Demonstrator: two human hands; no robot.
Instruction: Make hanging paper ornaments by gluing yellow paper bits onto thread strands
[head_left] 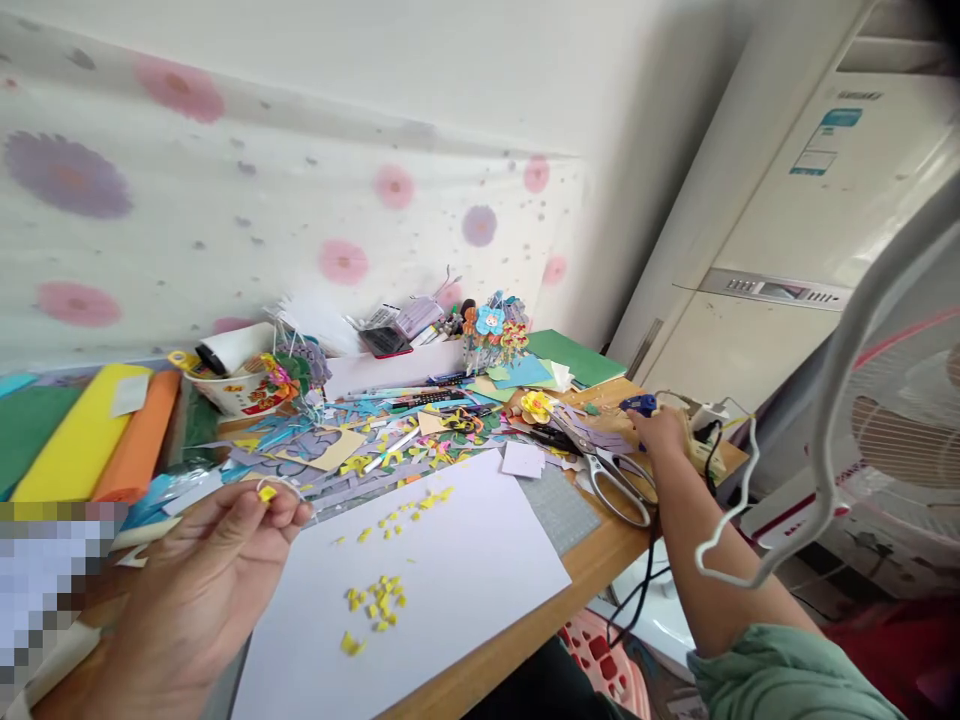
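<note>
In the lower left of the frame the left hand [206, 575] is raised above the table, its thumb and fingertips pinched together on a small yellow paper piece [267, 493] with a thin white loop of wire or thread arching just over it. Directly to the right of that hand lies a large white sheet [465, 560], filling the lower middle of the frame, with yellow paper scraps [379, 598] scattered on it in two loose groups — one near its upper edge, one nearer its centre.

The right hand [664, 432] is stretched out to the right of centre, at the far right end of the wooden table [592, 565]. It rests on a blue-tipped glue gun [639, 404]; the fingers curl over it, but whether they grip it tightly I cannot tell. A green sleeve [780, 675] shows at the lower right corner. Just below and left of this hand lie scissors [611, 480] on the table, blades pointing up-left.

Above the white sheet, across the middle of the frame, is a clutter of coloured paper cuttings, pens and a paper flower ornament [491, 330]. At the far left lie a yellow roll [79, 440] and an orange roll [139, 445] side by side. A white fan [892, 420] fills the right edge.
</note>
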